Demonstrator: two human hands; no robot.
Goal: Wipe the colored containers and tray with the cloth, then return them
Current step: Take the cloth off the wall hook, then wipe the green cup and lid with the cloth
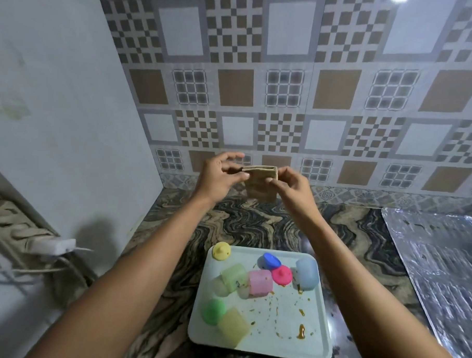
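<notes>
Pinching the folded tan cloth (260,184) at its top corners, left hand (221,175) and right hand (291,187) hold it raised beyond the stained tray (282,340) of colored containers (260,282) on the desk (254,225).

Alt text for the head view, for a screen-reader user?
The left hand and right hand pinch the top of a folded tan cloth above a marbled counter. Nearer the camera, a pale tray with brown smears holds tipped pastel containers and loose coloured lids.
</notes>
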